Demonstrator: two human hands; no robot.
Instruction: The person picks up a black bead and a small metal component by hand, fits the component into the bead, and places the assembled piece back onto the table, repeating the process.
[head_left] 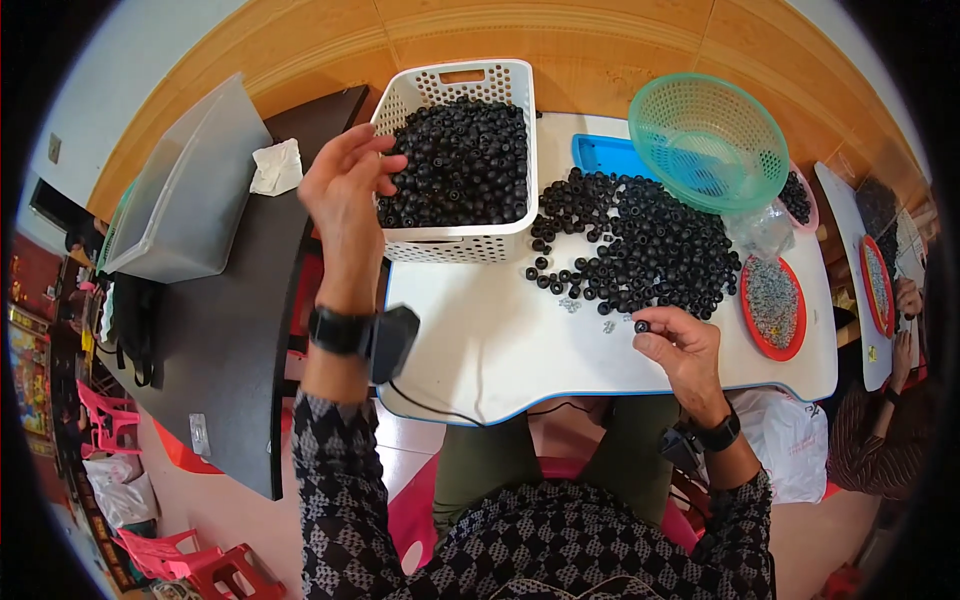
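My left hand (347, 180) is raised at the left rim of a white perforated basket (470, 245), fingers apart and slightly curled, with nothing seen in them. Small black round parts with holes, like thick rings or beads, fill the basket (455, 165). Low over the white table (470, 320), my right hand (685, 355) pinches one black round part (642, 327) between thumb and forefinger. Just beyond that hand spreads a loose heap of the same black parts (660, 240). A few tiny clear or silvery pieces (609, 327) lie beside my right fingertips.
Right of the heap sits a red oval tray (773, 308) of small grey pieces. A green colander (710, 145) stands behind, overlapping a blue tray (605, 155). On the dark table at left are a translucent bin (190, 190) and white tissue (276, 167). Another person's arm (890, 400) shows far right.
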